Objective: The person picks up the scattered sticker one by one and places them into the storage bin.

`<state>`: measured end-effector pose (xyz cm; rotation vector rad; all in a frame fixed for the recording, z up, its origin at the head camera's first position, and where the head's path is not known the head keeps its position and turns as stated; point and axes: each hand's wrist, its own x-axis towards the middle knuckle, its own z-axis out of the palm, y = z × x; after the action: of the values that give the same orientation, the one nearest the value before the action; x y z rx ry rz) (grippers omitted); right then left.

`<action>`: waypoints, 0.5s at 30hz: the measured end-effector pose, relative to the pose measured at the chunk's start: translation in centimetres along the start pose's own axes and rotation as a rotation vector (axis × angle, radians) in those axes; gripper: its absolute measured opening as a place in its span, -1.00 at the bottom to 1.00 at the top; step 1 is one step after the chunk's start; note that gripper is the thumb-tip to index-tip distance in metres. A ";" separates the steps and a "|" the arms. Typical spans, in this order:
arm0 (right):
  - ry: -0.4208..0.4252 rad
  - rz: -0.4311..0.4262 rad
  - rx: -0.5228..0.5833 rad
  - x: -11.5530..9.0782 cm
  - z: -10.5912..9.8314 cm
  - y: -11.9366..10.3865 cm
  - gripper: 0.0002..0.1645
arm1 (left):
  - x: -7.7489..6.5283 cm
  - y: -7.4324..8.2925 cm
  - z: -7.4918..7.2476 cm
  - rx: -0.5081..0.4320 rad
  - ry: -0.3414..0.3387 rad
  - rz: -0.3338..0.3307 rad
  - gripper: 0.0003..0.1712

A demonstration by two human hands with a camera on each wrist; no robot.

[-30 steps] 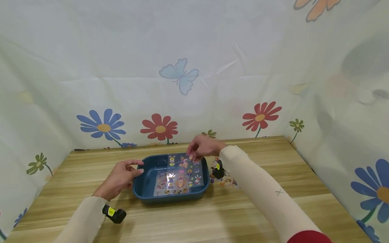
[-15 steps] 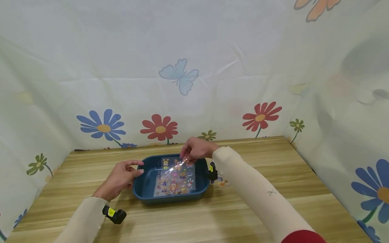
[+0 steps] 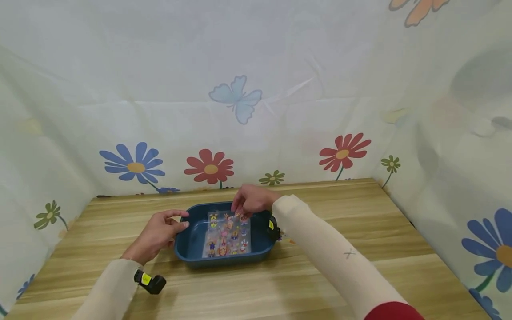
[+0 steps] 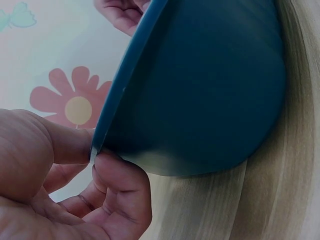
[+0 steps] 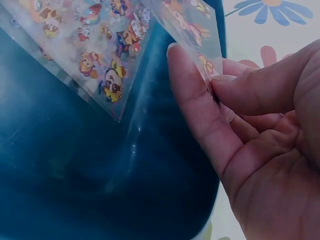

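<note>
A dark blue basin (image 3: 224, 263) with rounded corners stands on the table. My left hand (image 3: 158, 233) pinches its left rim between thumb and fingers; the left wrist view shows this grip on the edge of the basin (image 4: 205, 90). Over the basin's far side, my right hand (image 3: 254, 198) pinches the top corner of a clear sticker sheet (image 3: 229, 235) printed with small cartoon figures. In the right wrist view, the held sheet (image 5: 204, 47) is between thumb and forefinger. Other sticker sheets (image 5: 90, 55) lie inside the basin below it, partly overlapping.
A wood-grain table (image 3: 256, 293) carries the basin. To the basin's right, colourful printed pieces (image 3: 290, 240) are mostly hidden behind the right forearm. A white cloth with printed flowers (image 3: 210, 169) hangs behind and at both sides.
My right hand has moved left and slightly toward me with the sticker sheet, which now lies over the sheets in the basin. The left hand stays on the rim.
</note>
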<state>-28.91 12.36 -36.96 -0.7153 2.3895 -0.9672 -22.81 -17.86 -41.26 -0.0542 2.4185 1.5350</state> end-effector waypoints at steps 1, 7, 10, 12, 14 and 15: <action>0.001 0.000 -0.009 0.0 0.1 0.0 -0.64 | 0.0 0.0 0.0 0.001 0.004 0.002 -0.52; -0.019 -0.004 -0.004 -0.2 0.8 0.2 -0.63 | -0.2 -0.4 0.1 -0.001 0.000 -0.003 -0.53; -0.035 -0.025 -0.003 -0.1 1.0 0.2 -0.61 | -0.2 -0.3 0.1 -0.004 0.002 0.001 -0.53; -0.038 -0.030 -0.007 0.0 1.1 0.2 -0.59 | -0.1 -0.2 0.1 -0.006 0.004 0.004 -0.53; -0.049 -0.031 0.001 0.2 1.1 0.0 -0.57 | -0.1 -0.1 0.0 -0.007 0.005 0.005 -0.52; -0.055 -0.030 -0.005 0.3 1.1 0.0 -0.57 | -0.1 -0.1 -0.1 -0.009 0.004 0.003 -0.52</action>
<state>-28.43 11.64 -37.74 -0.7721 2.3409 -0.9422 -22.67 -18.00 -41.26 -0.0552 2.4161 1.5482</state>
